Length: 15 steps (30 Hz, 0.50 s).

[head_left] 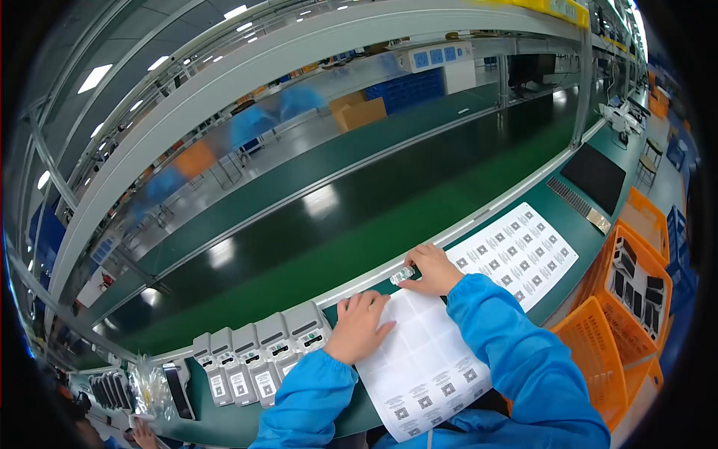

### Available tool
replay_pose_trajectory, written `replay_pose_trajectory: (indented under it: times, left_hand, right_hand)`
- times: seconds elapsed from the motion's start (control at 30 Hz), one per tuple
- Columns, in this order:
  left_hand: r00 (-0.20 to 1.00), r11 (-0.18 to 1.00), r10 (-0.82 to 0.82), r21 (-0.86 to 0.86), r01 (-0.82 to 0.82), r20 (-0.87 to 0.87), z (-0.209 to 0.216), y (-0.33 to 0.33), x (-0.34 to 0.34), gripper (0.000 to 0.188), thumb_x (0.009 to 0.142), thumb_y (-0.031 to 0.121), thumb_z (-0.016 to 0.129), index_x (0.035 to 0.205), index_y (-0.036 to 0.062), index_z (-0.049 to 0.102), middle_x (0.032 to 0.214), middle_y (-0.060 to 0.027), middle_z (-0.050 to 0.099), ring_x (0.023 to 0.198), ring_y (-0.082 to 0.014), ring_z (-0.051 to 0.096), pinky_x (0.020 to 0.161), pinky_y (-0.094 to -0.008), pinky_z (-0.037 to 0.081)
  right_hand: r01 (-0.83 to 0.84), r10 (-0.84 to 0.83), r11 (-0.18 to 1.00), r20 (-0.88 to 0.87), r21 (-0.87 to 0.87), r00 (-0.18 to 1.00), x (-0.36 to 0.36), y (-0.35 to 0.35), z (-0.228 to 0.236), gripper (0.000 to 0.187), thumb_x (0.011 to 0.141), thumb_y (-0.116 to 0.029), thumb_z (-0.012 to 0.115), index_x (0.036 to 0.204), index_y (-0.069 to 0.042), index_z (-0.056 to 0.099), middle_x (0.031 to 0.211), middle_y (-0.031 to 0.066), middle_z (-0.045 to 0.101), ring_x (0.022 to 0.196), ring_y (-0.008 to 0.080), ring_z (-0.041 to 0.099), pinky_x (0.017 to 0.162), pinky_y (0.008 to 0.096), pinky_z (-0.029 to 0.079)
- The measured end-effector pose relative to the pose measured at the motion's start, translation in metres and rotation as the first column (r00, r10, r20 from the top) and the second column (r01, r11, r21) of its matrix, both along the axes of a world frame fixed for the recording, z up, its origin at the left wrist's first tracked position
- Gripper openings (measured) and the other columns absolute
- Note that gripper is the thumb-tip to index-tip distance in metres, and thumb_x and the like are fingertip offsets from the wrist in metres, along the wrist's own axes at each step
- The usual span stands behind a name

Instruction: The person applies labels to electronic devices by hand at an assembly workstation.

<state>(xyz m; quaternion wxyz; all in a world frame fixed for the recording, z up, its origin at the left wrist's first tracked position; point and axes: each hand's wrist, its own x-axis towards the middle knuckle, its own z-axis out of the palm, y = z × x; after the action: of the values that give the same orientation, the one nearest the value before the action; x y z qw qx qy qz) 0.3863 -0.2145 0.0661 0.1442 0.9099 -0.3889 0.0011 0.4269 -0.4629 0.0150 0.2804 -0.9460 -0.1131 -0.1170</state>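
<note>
A white label sheet [422,352] lies in front of me, with printed square codes along its near edge and a blank upper part. My left hand [359,326] rests over its far left corner, fingers apart and holding nothing. At the sheet's far right corner my right hand [432,271] pinches a small clear and whitish piece [402,275]; its exact kind is too small to tell. To the right, a second sheet of code labels [516,254] lies flat. Left of my left hand stand several grey devices [262,340] in a row, some with white code labels on their fronts.
Beyond the bench's metal edge runs a green conveyor belt [336,224]. A black flat panel [594,178] and a metal strip [570,196] lie at far right. Orange crates [594,352] stand beside the bench. Clear plastic bags [149,389] and another person's hand [142,434] are at lower left.
</note>
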Motion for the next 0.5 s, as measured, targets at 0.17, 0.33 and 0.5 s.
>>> replay_pose_trajectory:
  times: [0.17,0.33,0.5]
  left_hand:
    - [0.993,0.980,-0.033,-0.199,0.009,-0.116,-0.009,-0.032,0.061,0.053,0.087,0.013,0.073,0.135,0.0054,0.053,0.130,-0.0154,0.057,0.124,-0.0333,0.055,0.105,-0.0449,0.041]
    - [0.951,0.945,-0.113,-0.327,0.013,-0.288,-0.023,-0.055,0.085,0.052,0.087,0.002,0.070,0.135,0.0036,0.052,0.128,-0.0170,0.059,0.120,-0.0342,0.058,0.103,-0.0421,0.048]
    - [0.939,0.940,-0.150,-0.339,0.039,-0.308,-0.027,-0.072,0.089,0.054,0.080,-0.004,0.063,0.133,0.0028,0.052,0.123,-0.0170,0.060,0.120,-0.0336,0.058,0.104,-0.0411,0.047]
  right_hand:
    - [-0.014,0.014,1.000,-0.041,-0.007,0.999,-0.001,-0.009,0.005,0.042,0.078,-0.038,0.083,0.103,-0.007,0.068,0.114,0.0114,0.061,0.117,0.0334,0.050,0.102,0.0442,0.037]
    - [-0.092,0.092,0.996,-0.027,-0.006,0.995,0.001,-0.020,0.002,0.042,0.078,-0.037,0.083,0.105,-0.008,0.069,0.116,0.0110,0.060,0.118,0.0331,0.050,0.103,0.0444,0.036]
    - [-0.127,0.127,0.992,-0.016,-0.004,0.992,0.001,-0.032,0.000,0.037,0.077,-0.032,0.084,0.102,-0.010,0.069,0.112,0.0084,0.060,0.116,0.0320,0.049,0.103,0.0448,0.036]
